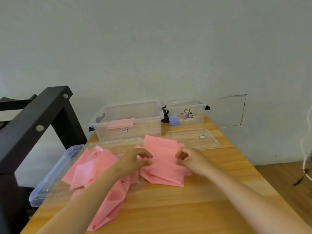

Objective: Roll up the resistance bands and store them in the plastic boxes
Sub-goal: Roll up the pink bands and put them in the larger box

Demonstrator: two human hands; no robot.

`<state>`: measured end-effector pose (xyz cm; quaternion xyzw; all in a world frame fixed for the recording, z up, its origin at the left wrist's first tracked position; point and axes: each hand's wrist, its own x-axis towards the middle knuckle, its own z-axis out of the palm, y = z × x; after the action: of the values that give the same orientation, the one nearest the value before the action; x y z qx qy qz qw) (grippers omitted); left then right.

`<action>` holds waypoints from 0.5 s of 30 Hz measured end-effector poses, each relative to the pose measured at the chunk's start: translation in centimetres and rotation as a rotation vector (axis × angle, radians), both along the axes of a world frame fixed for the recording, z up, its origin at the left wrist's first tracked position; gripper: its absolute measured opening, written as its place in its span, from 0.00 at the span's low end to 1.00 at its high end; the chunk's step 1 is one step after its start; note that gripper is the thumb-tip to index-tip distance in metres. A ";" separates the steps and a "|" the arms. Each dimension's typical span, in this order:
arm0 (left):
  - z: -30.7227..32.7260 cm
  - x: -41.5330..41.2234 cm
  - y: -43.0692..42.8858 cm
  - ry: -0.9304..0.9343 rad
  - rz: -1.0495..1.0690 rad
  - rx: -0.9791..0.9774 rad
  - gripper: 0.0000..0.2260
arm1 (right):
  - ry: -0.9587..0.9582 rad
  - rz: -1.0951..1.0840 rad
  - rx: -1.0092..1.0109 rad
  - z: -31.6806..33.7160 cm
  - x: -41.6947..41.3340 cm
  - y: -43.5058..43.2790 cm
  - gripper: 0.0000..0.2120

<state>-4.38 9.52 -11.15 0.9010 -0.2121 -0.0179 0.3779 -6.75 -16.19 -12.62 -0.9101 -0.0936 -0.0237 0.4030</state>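
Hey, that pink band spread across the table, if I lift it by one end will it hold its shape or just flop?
Probably floppy: the pink band already lies in soft folds and creases. It looks thin and sheet-like, so likely light. Lying flat on the table, it seems unlikely to roll, though a push may just bunch it up.

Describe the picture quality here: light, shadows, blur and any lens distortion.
Head view: soft, even light, with only faint shadows under the left hand and right hand; no harsh glare on the clear plastic boxes; the whole frame is slightly blurred, so the box labels are unreadable; wide-angle bending splays the wooden table edges and tilts the black frame.
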 end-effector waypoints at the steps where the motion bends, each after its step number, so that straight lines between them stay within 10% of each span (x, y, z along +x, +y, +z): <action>1: -0.6 -0.1 -0.2 0.006 0.000 0.023 0.05 | 0.005 -0.007 -0.018 -0.6 0.1 0.0 0.05; 10: -3.2 0.9 -3.1 -0.245 0.135 0.228 0.11 | -0.029 -0.113 -0.162 -4.1 1.9 -2.2 0.18; 15: -2.8 2.8 -5.3 -0.162 0.065 0.296 0.16 | -0.060 -0.113 -0.011 -4.2 1.8 -2.8 0.09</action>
<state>-1.56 4.25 -13.94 0.9518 -0.2075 0.0359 0.2229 -4.99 -18.94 -16.81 -0.9150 -0.0542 -0.0732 0.3930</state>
